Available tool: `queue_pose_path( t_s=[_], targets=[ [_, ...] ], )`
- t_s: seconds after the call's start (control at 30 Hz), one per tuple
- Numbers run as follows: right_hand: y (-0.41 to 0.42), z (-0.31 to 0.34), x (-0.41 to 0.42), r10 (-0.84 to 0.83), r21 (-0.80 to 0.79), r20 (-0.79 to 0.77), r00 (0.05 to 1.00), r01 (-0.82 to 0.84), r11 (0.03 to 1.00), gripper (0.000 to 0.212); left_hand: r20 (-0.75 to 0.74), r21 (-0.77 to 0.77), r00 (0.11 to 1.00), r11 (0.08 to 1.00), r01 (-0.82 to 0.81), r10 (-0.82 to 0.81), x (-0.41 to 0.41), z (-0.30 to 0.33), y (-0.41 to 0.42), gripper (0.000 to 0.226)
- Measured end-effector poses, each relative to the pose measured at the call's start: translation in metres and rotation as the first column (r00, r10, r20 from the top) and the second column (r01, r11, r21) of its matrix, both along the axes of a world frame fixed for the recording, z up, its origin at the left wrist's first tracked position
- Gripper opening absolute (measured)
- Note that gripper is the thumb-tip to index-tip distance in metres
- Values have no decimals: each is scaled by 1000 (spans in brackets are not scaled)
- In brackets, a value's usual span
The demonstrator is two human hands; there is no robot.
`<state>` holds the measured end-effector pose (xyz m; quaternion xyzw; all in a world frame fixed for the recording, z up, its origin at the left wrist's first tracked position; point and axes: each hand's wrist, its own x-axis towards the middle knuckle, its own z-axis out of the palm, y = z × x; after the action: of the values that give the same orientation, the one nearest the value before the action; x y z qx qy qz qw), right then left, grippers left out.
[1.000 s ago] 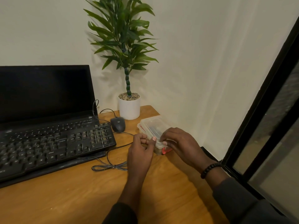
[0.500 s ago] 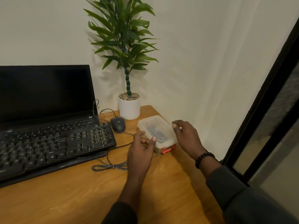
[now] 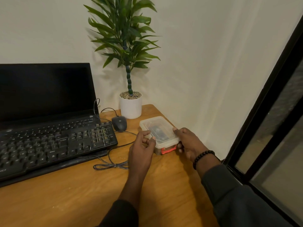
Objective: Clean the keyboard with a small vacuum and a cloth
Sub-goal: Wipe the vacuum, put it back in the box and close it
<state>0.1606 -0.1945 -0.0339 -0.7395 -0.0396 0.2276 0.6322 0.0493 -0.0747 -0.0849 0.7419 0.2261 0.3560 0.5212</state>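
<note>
Both hands bracket the lidded plastic box (image 3: 159, 134) near the bench's (image 3: 82, 194) far right corner: right hand (image 3: 188, 143) clasps its side, left hand (image 3: 142, 148) curls at its edge, probably to open it. Keyboard (image 3: 54, 145) waits left.

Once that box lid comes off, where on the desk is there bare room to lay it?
Bare wood lies along the near desk edge, in front of the keyboard and left of the left hand. It is crowded between keyboard and box: cable loops, the mouse and the plant pot. The right hand grips the box's right side.
</note>
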Motion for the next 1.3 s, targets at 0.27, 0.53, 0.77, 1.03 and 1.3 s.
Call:
queue_pose_path(
  t_s=[0.27,0.53,0.77,1.03,1.3],
  targets=[
    [-12,-16,-30,-120,-44,61,991,123,991,51,-58,76,998,997,-34,38,0,3,-3,34],
    [-27,-6,-48,-106,183,80,991,90,979,22,-32,124,999,992,-22,26,2,-2,2,35],
    [-37,-18,-31,147,-173,592,792,-53,984,58,40,171,996,982,76,-84,4,-4,3,13],
    [-30,-22,-19,87,-51,587,805,-70,996,31,48,173,993,980,100,-110,7,-7,6,10],
    [-17,-13,-26,335,-393,677,656,-63,917,40,92,116,987,986,122,-133,4,-3,5,10]
  ],
)
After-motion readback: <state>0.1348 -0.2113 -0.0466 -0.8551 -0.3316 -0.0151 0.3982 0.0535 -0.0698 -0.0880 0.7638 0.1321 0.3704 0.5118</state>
